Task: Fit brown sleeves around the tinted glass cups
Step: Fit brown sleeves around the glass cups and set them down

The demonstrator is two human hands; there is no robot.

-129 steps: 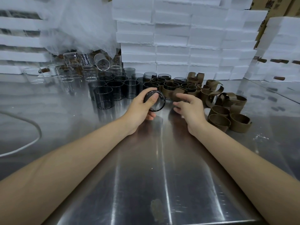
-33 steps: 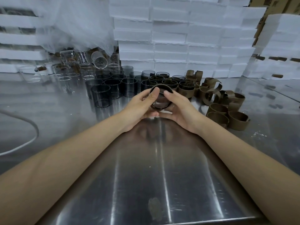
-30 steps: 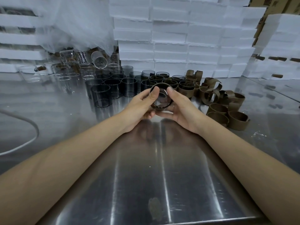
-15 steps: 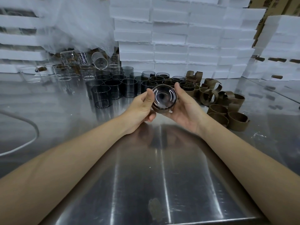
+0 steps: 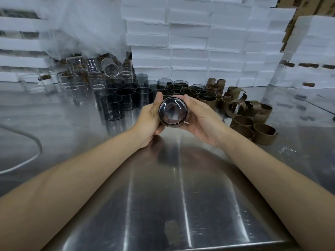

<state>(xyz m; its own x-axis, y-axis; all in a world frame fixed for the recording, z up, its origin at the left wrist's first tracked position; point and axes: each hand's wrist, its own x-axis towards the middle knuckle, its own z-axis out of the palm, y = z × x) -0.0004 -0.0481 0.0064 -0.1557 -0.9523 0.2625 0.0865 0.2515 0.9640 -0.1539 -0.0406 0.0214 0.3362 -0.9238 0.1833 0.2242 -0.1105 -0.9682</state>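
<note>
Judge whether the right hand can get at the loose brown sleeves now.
Probably yes: the loose brown sleeves lie just beside the right hand, nothing between. But it holds the tinted cup with the left hand, so must let go first.

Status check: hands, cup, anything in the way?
Both gripping one tinted cup: left hand, right hand; base toward camera. Around it, brown sleeve. Nothing blocking; bare cups behind left, loose sleeves right.
</note>
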